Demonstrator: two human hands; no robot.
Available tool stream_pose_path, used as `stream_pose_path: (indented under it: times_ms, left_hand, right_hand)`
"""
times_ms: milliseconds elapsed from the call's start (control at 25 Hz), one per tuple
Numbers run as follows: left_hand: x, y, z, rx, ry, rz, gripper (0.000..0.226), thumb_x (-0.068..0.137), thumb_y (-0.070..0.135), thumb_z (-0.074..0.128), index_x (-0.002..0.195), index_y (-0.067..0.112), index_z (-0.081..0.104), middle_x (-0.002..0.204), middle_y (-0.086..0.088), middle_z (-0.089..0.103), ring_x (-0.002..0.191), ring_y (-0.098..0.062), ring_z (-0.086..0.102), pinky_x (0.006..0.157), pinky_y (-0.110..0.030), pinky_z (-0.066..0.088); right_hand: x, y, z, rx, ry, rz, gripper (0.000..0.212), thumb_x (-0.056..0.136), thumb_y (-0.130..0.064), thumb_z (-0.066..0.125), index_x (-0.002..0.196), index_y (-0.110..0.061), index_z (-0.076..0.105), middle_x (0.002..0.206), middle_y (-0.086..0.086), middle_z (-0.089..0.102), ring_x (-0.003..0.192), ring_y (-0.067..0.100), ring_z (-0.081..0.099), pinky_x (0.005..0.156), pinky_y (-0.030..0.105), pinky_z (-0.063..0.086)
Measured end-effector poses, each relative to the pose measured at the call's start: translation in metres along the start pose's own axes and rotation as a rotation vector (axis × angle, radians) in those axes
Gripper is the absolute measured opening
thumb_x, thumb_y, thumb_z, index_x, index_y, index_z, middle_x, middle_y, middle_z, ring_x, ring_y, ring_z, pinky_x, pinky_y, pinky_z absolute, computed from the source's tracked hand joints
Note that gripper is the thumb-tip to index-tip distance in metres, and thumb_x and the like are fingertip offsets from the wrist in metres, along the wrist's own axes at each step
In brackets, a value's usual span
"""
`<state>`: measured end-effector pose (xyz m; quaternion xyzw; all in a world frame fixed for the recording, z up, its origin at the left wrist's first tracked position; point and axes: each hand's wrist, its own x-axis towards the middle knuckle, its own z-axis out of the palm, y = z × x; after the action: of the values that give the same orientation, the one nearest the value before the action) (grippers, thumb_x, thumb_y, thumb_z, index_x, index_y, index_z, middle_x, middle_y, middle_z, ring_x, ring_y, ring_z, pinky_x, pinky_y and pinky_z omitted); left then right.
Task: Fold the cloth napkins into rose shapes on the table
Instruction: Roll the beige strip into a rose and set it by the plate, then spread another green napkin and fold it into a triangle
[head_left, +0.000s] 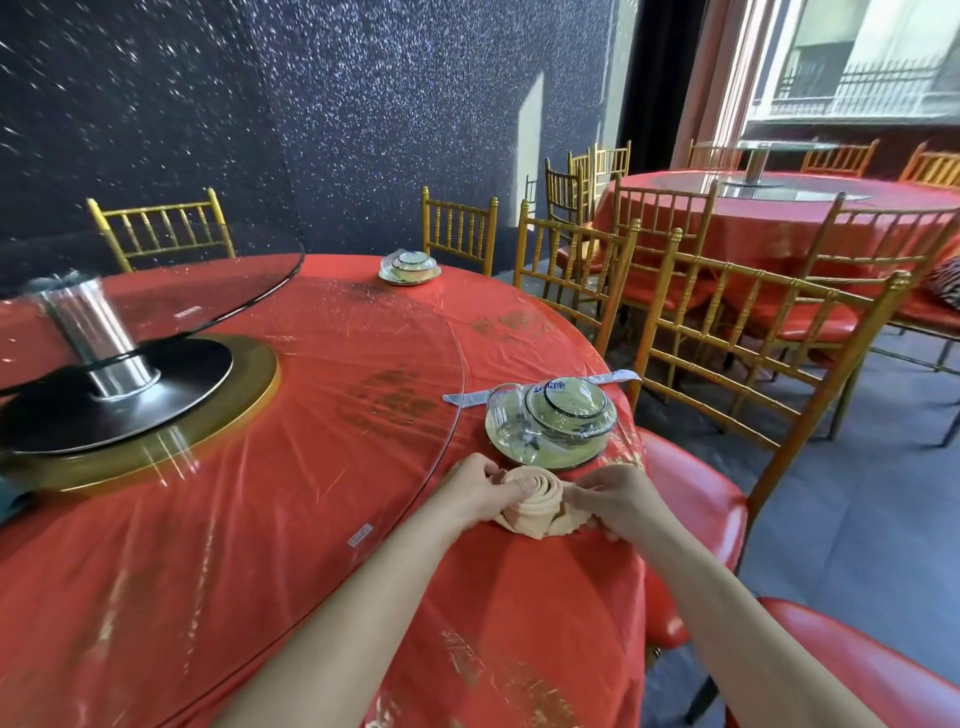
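A peach napkin (532, 501), rolled into a spiral rose, is held at the near edge of the red-covered bench (311, 519), gripped by the left hand (480, 493) and pinched by the right hand (615, 499). Just behind it, a plastic-wrapped plate (519, 441) carries an upturned bowl (566, 410); a second wrapped set (409, 267) is seen farther back.

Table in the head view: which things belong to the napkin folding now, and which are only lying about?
In use:
- rolled napkin
- left hand
- right hand

Lying about:
- wrapped dish set
- second wrapped dish set
- wrapped chopsticks
- glass turntable
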<state>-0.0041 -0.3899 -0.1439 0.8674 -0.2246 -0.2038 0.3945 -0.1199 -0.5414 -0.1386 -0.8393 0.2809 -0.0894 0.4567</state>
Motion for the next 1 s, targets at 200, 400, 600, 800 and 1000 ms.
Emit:
stream_pose_path:
  times_ms: [200, 400, 600, 800, 1000]
  left_hand:
    - [0.004, -0.001, 0.004, 0.004, -0.023, -0.030, 0.067, 0.073, 0.051, 0.073, 0.122, 0.010, 0.052, 0.119, -0.006, 0.058, 0.105, -0.019, 0.059, 0.090, -0.034, 0.049]
    - [0.003, -0.003, 0.005, -0.012, 0.017, -0.038, 0.066, 0.075, 0.052, 0.071, 0.121, 0.009, 0.051, 0.117, -0.004, 0.058, 0.105, -0.019, 0.059, 0.088, -0.031, 0.048]
    - [-0.009, 0.000, -0.009, -0.032, 0.055, -0.047, 0.037, 0.093, 0.048, 0.049, 0.080, 0.014, 0.056, 0.068, 0.005, 0.050, 0.059, -0.011, 0.046, 0.057, -0.027, 0.038]
    - [-0.026, -0.005, -0.037, 0.001, 0.098, -0.027, 0.019, 0.095, 0.033, 0.049, 0.085, 0.018, 0.053, 0.075, -0.002, 0.049, 0.069, -0.018, 0.046, 0.062, -0.027, 0.036]
    - [-0.057, -0.012, -0.063, -0.022, 0.204, 0.008, 0.017, 0.090, 0.027, 0.057, 0.098, 0.014, 0.064, 0.092, 0.003, 0.062, 0.088, -0.016, 0.059, 0.078, -0.026, 0.046]
  right_hand:
    - [-0.001, 0.015, 0.006, -0.475, 0.178, -0.022, 0.027, 0.084, -0.044, 0.061, 0.081, -0.018, 0.058, 0.075, 0.001, 0.062, 0.072, 0.020, 0.057, 0.060, 0.032, 0.046]
    - [-0.002, 0.020, 0.000, -0.397, 0.205, 0.006, 0.026, 0.078, -0.047, 0.069, 0.080, -0.022, 0.059, 0.080, -0.001, 0.060, 0.077, 0.020, 0.058, 0.062, 0.030, 0.048]
    - [-0.004, 0.017, -0.007, -0.304, 0.231, -0.003, 0.026, 0.083, -0.044, 0.065, 0.076, -0.019, 0.063, 0.076, -0.001, 0.066, 0.070, 0.017, 0.061, 0.064, 0.033, 0.053]
    - [-0.015, -0.006, -0.012, -0.258, 0.292, -0.103, 0.024, 0.092, -0.034, 0.055, 0.094, -0.012, 0.066, 0.081, -0.001, 0.063, 0.075, 0.022, 0.062, 0.067, 0.036, 0.053]
    - [-0.040, -0.040, 0.010, -0.219, 0.245, -0.297, 0.025, 0.090, -0.032, 0.059, 0.111, -0.020, 0.063, 0.112, 0.000, 0.061, 0.094, 0.020, 0.059, 0.078, 0.032, 0.047]
